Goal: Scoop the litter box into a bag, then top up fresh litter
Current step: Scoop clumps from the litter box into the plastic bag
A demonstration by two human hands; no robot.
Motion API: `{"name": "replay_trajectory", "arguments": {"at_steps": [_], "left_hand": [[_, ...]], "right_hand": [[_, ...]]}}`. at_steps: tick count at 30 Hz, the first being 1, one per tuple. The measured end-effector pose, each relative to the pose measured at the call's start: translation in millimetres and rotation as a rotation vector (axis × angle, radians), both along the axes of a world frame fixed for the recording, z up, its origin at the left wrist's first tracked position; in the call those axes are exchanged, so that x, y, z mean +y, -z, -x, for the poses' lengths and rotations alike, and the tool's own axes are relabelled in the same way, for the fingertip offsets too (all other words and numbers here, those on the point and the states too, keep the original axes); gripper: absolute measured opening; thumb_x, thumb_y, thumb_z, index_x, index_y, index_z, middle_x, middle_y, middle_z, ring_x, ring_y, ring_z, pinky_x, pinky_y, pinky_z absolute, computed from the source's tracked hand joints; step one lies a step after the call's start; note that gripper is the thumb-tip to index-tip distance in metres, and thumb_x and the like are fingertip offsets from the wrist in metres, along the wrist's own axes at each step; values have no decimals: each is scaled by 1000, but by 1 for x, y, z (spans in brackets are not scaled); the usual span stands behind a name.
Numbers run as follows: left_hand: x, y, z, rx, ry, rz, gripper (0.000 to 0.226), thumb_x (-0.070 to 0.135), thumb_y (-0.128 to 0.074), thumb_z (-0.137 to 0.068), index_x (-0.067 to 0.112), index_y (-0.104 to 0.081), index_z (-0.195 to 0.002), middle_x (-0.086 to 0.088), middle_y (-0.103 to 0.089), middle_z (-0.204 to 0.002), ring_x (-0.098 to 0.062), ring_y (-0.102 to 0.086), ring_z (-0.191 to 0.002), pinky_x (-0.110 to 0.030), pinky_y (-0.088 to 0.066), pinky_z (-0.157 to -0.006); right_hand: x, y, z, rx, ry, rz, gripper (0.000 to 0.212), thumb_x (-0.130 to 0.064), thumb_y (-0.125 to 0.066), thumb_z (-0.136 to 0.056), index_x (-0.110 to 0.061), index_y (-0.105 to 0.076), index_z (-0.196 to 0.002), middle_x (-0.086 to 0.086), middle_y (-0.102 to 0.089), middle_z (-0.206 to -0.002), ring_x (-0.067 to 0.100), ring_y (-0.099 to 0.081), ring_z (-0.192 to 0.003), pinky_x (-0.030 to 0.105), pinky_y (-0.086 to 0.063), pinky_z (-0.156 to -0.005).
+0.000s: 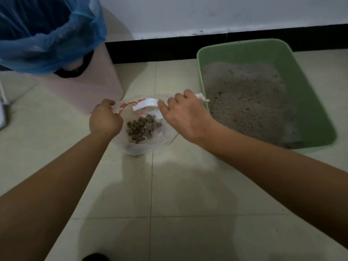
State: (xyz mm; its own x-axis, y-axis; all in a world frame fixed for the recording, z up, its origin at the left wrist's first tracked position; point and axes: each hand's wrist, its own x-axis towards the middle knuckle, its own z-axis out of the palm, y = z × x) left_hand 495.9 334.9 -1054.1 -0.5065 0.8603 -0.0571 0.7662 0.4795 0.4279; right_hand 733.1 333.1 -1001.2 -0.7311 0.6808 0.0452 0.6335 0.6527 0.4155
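Head view, floor-level inventory, all places given from the litter box (312, 110).

Item 1, litter box: green tray on the tiled floor (188, 185), far end close to the wall, long axis running away from me. It holds grey-brown litter (244, 98), loose and granular, banked a little higher toward the far end. I can make out no clumps on its surface, though the near corner is blurred.

Item 2, bag (143, 146): thin, clear-white plastic with red print near one handle, standing on the floor just left of the box's near half, mouth up. A heap of dark clumps (143, 129) sits in its bottom.

Item 3, left hand (105, 119): on the bag's side away from the box, fingers clenched round the handle there.

Item 4, right hand (186, 117): between bag and box — the nearer hand to the box. Its fingers are curled over the bag's other handle; a white loop runs up to the thumb and a white scrap pokes out past the knuckles toward the rim.

Item 5, pink bin (98, 87) with blue liner (47, 44): well left of the box, beyond the bag.

Assessment: the two handles lie across the box's long axis, one per hand, so I judge the scooping done and the next move a drawing-together of the handles. I see no scoop and no fresh litter supply in frame.
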Motion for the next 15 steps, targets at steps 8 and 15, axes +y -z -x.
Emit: {"name": "replay_trajectory", "arguments": {"at_steps": [8,15], "left_hand": [[11,-6,-59,204,121,-156,46,21,-54,-85,14,-50,-130,-18,-47,-133,-37,-38,-125,-48,-28,-102],[4,-6,-189,-279,361,-259,52,39,-41,-100,6,-40,-140,-16,-46,-139,-30,-42,-129,-39,-33,-109]], "right_hand": [[20,-38,-107,498,450,276,39,-37,-49,-96,-19,-57,-131,8,-70,-101,26,-60,-78,33,-48,-69],[22,-51,-229,269,598,187,45,-57,-51,-92,-32,-62,-127,10,-72,-95,29,-60,-75,31,-41,-64]]}}
